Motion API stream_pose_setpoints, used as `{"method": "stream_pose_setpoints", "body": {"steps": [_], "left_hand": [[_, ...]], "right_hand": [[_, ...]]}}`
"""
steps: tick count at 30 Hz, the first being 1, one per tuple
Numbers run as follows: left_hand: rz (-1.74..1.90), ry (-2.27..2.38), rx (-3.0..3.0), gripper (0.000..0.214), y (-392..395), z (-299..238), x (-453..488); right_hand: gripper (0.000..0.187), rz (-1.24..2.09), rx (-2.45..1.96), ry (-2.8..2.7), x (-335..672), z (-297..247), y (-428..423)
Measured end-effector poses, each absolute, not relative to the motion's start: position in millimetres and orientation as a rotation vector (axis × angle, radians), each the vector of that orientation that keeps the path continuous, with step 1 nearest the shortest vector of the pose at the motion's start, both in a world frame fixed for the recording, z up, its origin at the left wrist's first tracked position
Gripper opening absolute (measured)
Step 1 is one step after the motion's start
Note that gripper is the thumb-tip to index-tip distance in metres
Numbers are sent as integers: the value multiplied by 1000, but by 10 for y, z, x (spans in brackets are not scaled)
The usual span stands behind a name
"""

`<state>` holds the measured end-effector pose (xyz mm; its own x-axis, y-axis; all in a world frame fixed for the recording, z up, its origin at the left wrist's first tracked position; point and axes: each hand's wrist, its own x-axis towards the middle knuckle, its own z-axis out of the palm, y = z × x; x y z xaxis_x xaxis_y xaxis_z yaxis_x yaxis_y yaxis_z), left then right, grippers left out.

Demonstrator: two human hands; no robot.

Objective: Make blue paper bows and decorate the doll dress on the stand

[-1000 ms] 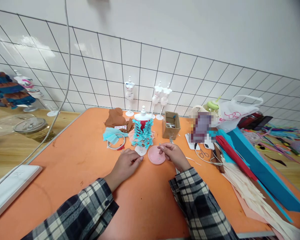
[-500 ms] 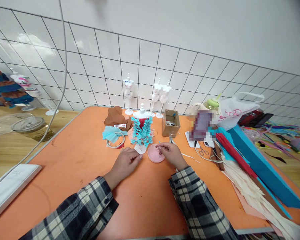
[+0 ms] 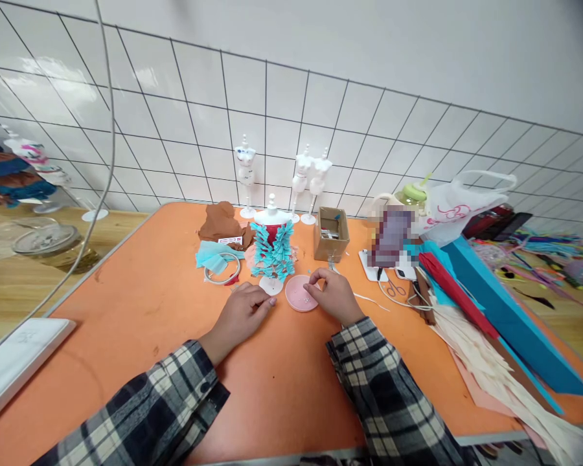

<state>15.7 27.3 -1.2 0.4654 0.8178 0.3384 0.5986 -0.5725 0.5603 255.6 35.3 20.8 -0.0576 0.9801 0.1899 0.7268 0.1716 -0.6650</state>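
Observation:
A small white dress-form mannequin (image 3: 272,219) stands upright on the orange table, wearing a red bodice (image 3: 271,234) covered with turquoise fabric ruffles (image 3: 273,259). Beside its round white base (image 3: 271,286), my left hand (image 3: 241,315) rests palm down with the thumb stretched out at the base's edge. A shallow pink dish (image 3: 298,299) holding several tiny pale beads (image 3: 307,299) lies just right of the base. Over the dish's right side is my right hand (image 3: 334,294), thumb and forefinger pinched together. Whatever sits between those fingertips is too small to make out.
Behind are brown fabric (image 3: 219,223), turquoise fabric (image 3: 212,257), a ring-shaped hoop (image 3: 222,270), a cardboard box (image 3: 331,239) and several bare mannequins (image 3: 246,169). At right lie scissors (image 3: 396,288), cables and long fabric strips (image 3: 486,349). A white power bank-like block (image 3: 26,362) is at left.
The view has shifted slightly. My right fingertips have moved a little lower and to the right over the dish. My left hand stays by the mannequin's base.

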Motion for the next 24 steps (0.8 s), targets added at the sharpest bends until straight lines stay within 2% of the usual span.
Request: {"method": "stream_pose_setpoints", "body": {"steps": [4, 11, 15, 18, 20, 22, 24], "left_hand": [[841, 1198, 2353, 33, 287, -32, 155], [811, 1218, 2365, 33, 283, -28, 155], [766, 1232, 2387, 34, 294, -17, 146], [725, 1218, 2426, 26, 325, 3, 88], [692, 1164, 2476, 21, 352, 38, 15], [646, 1088, 2537, 19, 379, 91, -75], [606, 1037, 2579, 21, 405, 147, -166]], "right_hand": [[8, 623, -1592, -1818, 2547, 190, 344], [34, 628, -1543, -1986, 2560, 160, 337], [30, 656, -1564, -1966, 2570, 160, 333], [24, 473, -1684, -1930, 2589, 202, 324], [31, 361, -1837, -1919, 2613, 230, 316], [41, 417, -1974, -1962, 2640, 237, 310], [43, 559, -2021, -2026, 2662, 218, 313]]}}
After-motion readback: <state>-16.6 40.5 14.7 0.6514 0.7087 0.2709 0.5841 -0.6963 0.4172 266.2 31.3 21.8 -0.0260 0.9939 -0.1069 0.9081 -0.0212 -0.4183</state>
